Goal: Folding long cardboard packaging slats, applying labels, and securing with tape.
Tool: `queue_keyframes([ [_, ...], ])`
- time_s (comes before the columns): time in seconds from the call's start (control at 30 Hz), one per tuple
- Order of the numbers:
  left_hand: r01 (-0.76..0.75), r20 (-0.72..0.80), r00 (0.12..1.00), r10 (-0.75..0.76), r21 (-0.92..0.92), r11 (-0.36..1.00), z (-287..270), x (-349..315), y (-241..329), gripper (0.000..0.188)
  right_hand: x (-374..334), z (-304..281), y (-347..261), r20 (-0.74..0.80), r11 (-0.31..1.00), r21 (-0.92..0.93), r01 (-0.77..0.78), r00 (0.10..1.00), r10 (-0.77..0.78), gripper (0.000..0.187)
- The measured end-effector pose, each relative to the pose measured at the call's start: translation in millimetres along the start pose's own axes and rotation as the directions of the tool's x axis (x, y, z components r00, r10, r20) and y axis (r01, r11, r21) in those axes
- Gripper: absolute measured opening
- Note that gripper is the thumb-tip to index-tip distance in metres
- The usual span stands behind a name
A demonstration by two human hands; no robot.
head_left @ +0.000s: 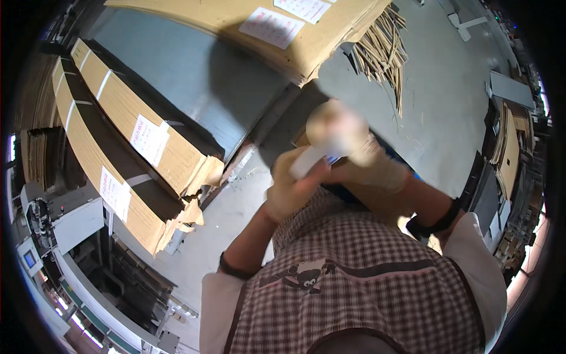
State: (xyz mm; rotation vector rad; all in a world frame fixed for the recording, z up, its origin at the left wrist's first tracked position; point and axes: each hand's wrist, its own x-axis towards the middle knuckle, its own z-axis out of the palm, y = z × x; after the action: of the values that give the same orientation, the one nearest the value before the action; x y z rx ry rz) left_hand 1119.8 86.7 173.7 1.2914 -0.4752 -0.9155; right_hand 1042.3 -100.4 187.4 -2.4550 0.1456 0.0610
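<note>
My hands are close together in front of my checked apron [354,277], both in pale fingerless-looking work gloves. My left hand [292,186] is closed on a small flat white piece [308,162], its bare thumb pressed along the lower side. What the piece is, paper or a label, I cannot make out. My right hand [374,168] comes in from the right and meets it; a round blurred patch covers its fingers, so their grip stays hidden. A bit of blue and white shows between the hands.
Two long strapped stacks of brown cardboard [127,118] with white paper sheets lie at the left. Another cardboard stack [330,35] stands ahead, beside a bundle of thin cardboard strips [383,53]. Machinery [76,227] fills the lower left; cardboard sheets [506,150] lean at the right.
</note>
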Motion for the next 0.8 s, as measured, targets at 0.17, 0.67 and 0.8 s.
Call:
queue_keyframes([
  [0.17,-0.323,-0.033,0.887,0.460,0.668,0.670,41.3,61.3,-27.9,0.035,25.5,-74.3,-9.9,0.179,0.902,-0.086,0.422,0.897,-0.403,0.059],
  [0.67,-0.267,0.245,0.915,0.322,0.963,0.023,64.7,65.8,-19.9,0.049,20.8,-20.0,118.6,-0.090,0.931,-0.358,-0.063,0.995,0.033,0.013],
  [0.8,-0.694,0.693,0.719,0.057,0.720,-0.004,140.0,42.5,-33.7,0.054,-68.4,-85.5,108.9,0.091,0.598,0.768,-0.231,0.962,0.256,0.024],
])
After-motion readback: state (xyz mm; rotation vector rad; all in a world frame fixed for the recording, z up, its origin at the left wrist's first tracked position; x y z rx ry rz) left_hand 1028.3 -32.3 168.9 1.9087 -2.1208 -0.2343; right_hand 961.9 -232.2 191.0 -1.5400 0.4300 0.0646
